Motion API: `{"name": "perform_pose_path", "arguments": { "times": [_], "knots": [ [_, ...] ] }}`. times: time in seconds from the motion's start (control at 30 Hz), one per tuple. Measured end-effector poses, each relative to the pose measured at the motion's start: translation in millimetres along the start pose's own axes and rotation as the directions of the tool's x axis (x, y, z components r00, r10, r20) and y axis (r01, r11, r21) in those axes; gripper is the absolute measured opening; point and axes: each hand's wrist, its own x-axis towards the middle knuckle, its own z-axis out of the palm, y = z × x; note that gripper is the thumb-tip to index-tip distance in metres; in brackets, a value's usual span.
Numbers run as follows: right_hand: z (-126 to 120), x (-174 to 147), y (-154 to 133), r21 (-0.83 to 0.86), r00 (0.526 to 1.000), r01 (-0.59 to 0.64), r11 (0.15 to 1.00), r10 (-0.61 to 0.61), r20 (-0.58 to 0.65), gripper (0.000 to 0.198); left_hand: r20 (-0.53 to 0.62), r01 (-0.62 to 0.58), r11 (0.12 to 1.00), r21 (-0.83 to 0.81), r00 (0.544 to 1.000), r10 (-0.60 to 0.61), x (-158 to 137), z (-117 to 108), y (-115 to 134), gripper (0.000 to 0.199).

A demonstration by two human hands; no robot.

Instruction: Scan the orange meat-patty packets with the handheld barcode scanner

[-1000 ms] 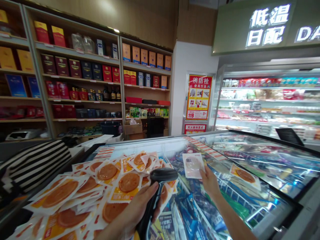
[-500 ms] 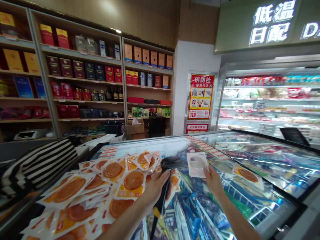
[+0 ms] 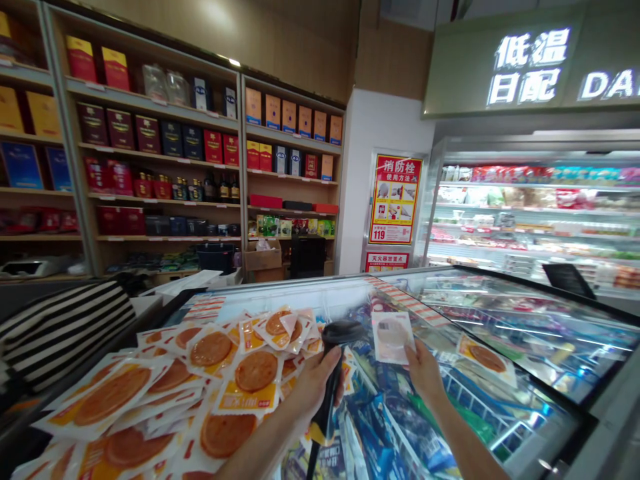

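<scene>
A black barcode scanner (image 3: 330,373) with a yellow trigger area is gripped in my left hand (image 3: 315,383), its head tipped toward the right. My right hand (image 3: 423,367) pinches the corner of a white-backed flat packet (image 3: 393,338), whose printed label side faces me and the scanner. To the left lies a heap of packaged round meat slices (image 3: 255,373) in clear and orange wrappers. One similar packet (image 3: 486,360) rests alone on the glass to the right of my right hand.
Beneath my hands is a glass-topped freezer (image 3: 525,313) holding blue bags (image 3: 380,433). A black-and-white striped bag (image 3: 70,327) sits at the left. Shelves of boxes (image 3: 170,140) stand behind, and a lit refrigerated case (image 3: 540,213) is at the back right.
The view has turned slightly right. My hands keep hold of the scanner and packet, with the packet staying to the right of the scanner head.
</scene>
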Motion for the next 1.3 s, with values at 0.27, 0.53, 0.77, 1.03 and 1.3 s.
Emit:
{"name": "perform_pose_path", "arguments": {
  "times": [0.27, 0.53, 0.77, 1.03, 1.3],
  "knots": [
    [0.7, 0.8, 3.0, -0.024, 1.000, 0.001, 1.000, -0.001, -0.007, 0.043, 0.034, -0.004, 0.999, 0.044, 0.999, 0.003, -3.4, 3.7, 0.4, 0.034],
    [-0.4, 0.4, 0.8, -0.020, 1.000, -0.009, 1.000, 0.009, 0.000, 0.041, 0.068, -0.011, 0.999, -0.039, 0.998, 0.014, -11.3, 5.7, 10.4, 0.034],
    [0.1, -2.1, -4.7, 0.015, 0.999, -0.037, 0.999, 0.038, -0.025, 0.041, 0.095, 0.021, 0.999, -0.034, 0.995, -0.018, -13.2, 5.4, 13.7, 0.033],
    [-43.8, 13.3, -10.9, -0.410, 0.907, -0.010, 0.912, -0.165, -0.388, 0.043, 0.036, 0.024, 1.000, 0.013, 0.999, -0.024, -9.9, -3.6, 19.7, 0.035],
    [-102.8, 23.2, 43.6, -0.689, 0.926, 0.168, 0.704, -0.352, -0.134, 0.038, -0.042, 0.000, 1.000, 0.012, 0.999, 0.001, -11.6, -4.1, 18.5, 0.037]
  ]
}}
